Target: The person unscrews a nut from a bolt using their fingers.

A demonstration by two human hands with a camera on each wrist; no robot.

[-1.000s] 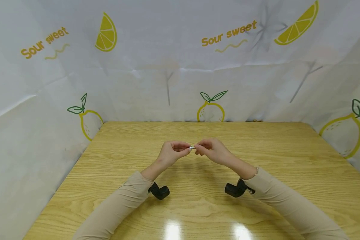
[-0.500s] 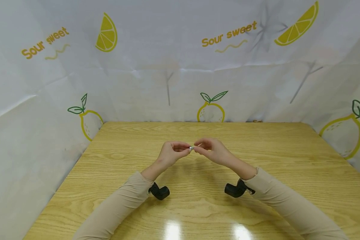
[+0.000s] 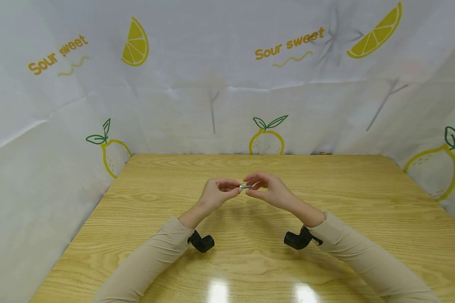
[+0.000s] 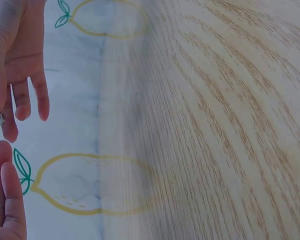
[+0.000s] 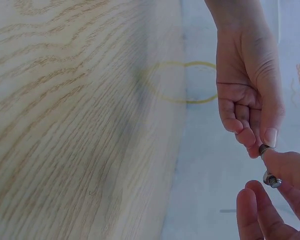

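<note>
A small silver bolt (image 3: 245,187) is held level above the table in the head view. My left hand (image 3: 214,194) pinches its left end between thumb and fingertips. In the right wrist view the bolt's dark end (image 5: 263,149) shows at the left fingertips, and a shiny nut (image 5: 268,178) sits close to the threaded tip. My right hand (image 3: 270,191) surrounds the free end, its thumb below and its fingers spread apart above. That thumb hides the bolt's middle in the right wrist view. Threads and nut (image 4: 2,119) also show at the left wrist view's edge.
A wood-grain table (image 3: 235,261) lies beneath both hands. White cloth with lemon prints (image 3: 174,118) hangs behind it and at the sides. Black camera mounts (image 3: 202,242) stick out inward from both beige sleeves (image 3: 155,248).
The right fingers, closed at the bolt's end a second ago, have parted and lifted, and more of the bolt shows. The left hand keeps its pinch in the same spot.
</note>
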